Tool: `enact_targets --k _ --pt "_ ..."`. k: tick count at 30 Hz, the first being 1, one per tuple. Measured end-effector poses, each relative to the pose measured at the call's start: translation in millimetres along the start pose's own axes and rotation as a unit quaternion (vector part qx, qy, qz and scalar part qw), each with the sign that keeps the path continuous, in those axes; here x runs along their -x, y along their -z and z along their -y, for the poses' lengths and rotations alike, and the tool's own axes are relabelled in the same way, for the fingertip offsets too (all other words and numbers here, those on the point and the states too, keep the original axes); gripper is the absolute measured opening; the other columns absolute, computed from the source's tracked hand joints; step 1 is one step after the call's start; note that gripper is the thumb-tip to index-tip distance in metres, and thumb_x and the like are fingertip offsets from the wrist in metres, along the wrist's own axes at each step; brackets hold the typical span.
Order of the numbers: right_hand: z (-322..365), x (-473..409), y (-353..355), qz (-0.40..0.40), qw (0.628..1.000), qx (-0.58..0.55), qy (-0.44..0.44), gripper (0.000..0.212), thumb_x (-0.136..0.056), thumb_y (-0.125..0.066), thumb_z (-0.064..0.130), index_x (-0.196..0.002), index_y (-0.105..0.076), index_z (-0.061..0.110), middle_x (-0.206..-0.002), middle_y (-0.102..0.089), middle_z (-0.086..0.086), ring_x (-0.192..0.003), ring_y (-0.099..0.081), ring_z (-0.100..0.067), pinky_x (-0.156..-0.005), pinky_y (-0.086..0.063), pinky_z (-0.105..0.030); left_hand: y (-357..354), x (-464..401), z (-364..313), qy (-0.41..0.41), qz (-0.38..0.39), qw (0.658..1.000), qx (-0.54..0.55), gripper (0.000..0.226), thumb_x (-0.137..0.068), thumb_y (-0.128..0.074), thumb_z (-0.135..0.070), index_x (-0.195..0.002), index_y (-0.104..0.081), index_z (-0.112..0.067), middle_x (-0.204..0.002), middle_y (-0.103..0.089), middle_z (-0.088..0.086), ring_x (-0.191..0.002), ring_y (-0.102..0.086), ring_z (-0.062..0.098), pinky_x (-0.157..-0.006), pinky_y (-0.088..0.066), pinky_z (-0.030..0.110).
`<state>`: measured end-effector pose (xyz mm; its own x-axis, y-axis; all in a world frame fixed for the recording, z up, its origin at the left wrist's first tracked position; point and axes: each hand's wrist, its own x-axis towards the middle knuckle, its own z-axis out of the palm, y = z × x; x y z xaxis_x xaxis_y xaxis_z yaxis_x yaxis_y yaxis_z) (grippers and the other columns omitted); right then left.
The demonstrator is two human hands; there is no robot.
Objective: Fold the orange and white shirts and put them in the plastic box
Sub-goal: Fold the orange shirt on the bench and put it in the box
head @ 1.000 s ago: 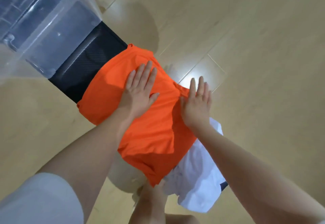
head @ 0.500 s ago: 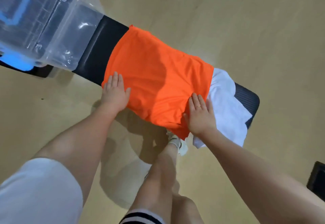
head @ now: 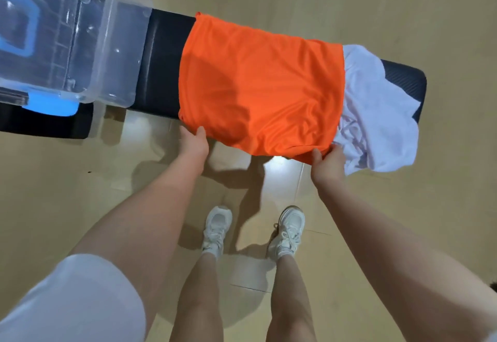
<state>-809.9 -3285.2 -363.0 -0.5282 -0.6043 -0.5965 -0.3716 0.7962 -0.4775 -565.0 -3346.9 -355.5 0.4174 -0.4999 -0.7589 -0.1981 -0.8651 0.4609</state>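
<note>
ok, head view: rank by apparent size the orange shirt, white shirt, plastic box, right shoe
1. orange shirt
2. plastic box, cut off by the frame edge and possibly larger, so its rank against the orange shirt is unsure
3. white shirt, partly under the orange one
4. right shoe

This looks like a room in a home or a home gym: a pale wood-plank floor (head: 403, 5), a black padded bench (head: 164, 64) serving as the table, and a clear plastic storage box (head: 102, 54) at its left end with laundry beside it.
</note>
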Motion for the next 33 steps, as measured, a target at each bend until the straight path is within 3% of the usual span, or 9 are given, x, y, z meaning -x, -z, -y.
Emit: enact_targets --k 5,8,11,14,20,24,26,29,33 --pt "3.1 12.8 -29.8 -0.081 0.967 -0.234 -0.051 0.020 -0.088 -0.056 0.019 -0.106 -0.051 0.012 -0.097 -0.060 -0.005 -0.088 -0.057 -0.020 -0.083 -0.046 -0.035 11.7 -32.8 18.0 0.087 0.092 0.982 0.141 0.058 -0.093 -0.044 -0.049 -0.140 -0.031 -0.020 -0.137 -0.047 0.002 -0.118 -0.050 0.019 -0.096 -0.038 0.032" --pt "0.6 25.6 -27.3 -0.043 0.947 -0.316 -0.043 0.008 -0.090 -0.053 0.013 -0.091 -0.054 0.006 -0.075 -0.048 0.001 -0.065 -0.045 -0.011 -0.063 -0.040 -0.027 11.1 -37.2 17.5 0.100 0.175 0.955 0.216 0.049 -0.094 -0.042 -0.047 -0.135 -0.038 -0.021 -0.140 -0.048 0.002 -0.127 -0.047 0.018 -0.107 -0.029 0.037" --pt "0.7 45.6 -19.7 0.003 0.933 -0.359 -0.036 0.009 -0.093 -0.049 0.009 -0.091 -0.058 0.011 -0.080 -0.055 0.005 -0.072 -0.053 -0.006 -0.070 -0.042 -0.023 11.5 -34.4 14.8 0.102 0.193 0.947 0.236 0.055 -0.092 -0.049 -0.045 -0.139 -0.035 -0.020 -0.144 -0.043 0.002 -0.133 -0.040 0.019 -0.111 -0.026 0.039" --pt "3.4 58.5 -10.6 0.054 0.866 -0.492 -0.076 0.022 -0.094 -0.044 0.009 -0.100 -0.057 0.025 -0.096 -0.063 0.006 -0.086 -0.060 -0.008 -0.082 -0.049 -0.024 15.3 -32.9 11.6 0.113 0.178 0.947 0.244 0.058 -0.090 -0.053 -0.044 -0.140 -0.035 -0.020 -0.146 -0.041 0.001 -0.133 -0.039 0.019 -0.108 -0.028 0.035" --pt "5.1 62.1 -6.3 0.093 0.744 -0.652 -0.119 0.017 -0.077 -0.058 0.010 -0.093 -0.061 0.015 -0.094 -0.068 -0.001 -0.091 -0.064 -0.018 -0.088 -0.052 -0.030 19.0 -24.8 3.2 0.149 0.205 0.893 0.372 0.050 -0.095 -0.046 -0.036 -0.140 -0.033 -0.019 -0.144 -0.042 0.011 -0.129 -0.045 0.029 -0.093 -0.041 0.049" --pt "-0.1 54.1 -3.6 0.123 0.688 -0.709 -0.091 0.061 -0.042 -0.080 0.027 -0.098 -0.063 0.013 -0.088 -0.070 -0.004 -0.078 -0.067 -0.020 -0.077 -0.055 -0.028 18.5 -20.9 5.6 0.135 0.245 0.869 0.409 0.040 -0.095 -0.048 -0.031 -0.132 -0.042 -0.015 -0.136 -0.051 0.013 -0.109 -0.057 0.028 -0.094 -0.045 0.045" --pt "-0.4 52.7 -1.7 0.141 0.713 -0.682 -0.077 0.049 -0.054 -0.073 0.030 -0.099 -0.062 0.016 -0.075 -0.067 0.002 -0.058 -0.059 -0.012 -0.055 -0.047 -0.018 18.9 -17.9 5.8 0.126 0.270 0.861 0.412 0.025 -0.094 -0.051 -0.029 -0.114 -0.052 -0.013 -0.120 -0.061 0.011 -0.094 -0.061 0.026 -0.093 -0.047 0.045" --pt "1.0 54.3 3.6 0.139 0.842 -0.520 -0.036 0.007 -0.083 -0.059 0.023 -0.087 -0.064 0.024 -0.064 -0.056 0.012 -0.053 -0.046 -0.003 -0.054 -0.035 -0.017 20.8 -11.3 5.8 0.112 0.289 0.866 0.392 0.013 -0.094 -0.051 -0.026 -0.099 -0.056 -0.014 -0.107 -0.065 0.006 -0.091 -0.063 0.023 -0.094 -0.046 0.046" --pt "6.0 56.7 5.1 0.077 0.961 -0.255 0.069 0.018 -0.085 -0.063 0.008 -0.075 -0.055 0.022 -0.072 -0.057 0.009 -0.055 -0.051 0.010 -0.058 -0.040 -0.009 23.2 -5.4 4.4 0.112 0.269 0.877 0.383 0.028 -0.095 -0.049 -0.025 -0.120 -0.051 -0.011 -0.129 -0.057 0.008 -0.104 -0.060 0.025 -0.095 -0.044 0.043"
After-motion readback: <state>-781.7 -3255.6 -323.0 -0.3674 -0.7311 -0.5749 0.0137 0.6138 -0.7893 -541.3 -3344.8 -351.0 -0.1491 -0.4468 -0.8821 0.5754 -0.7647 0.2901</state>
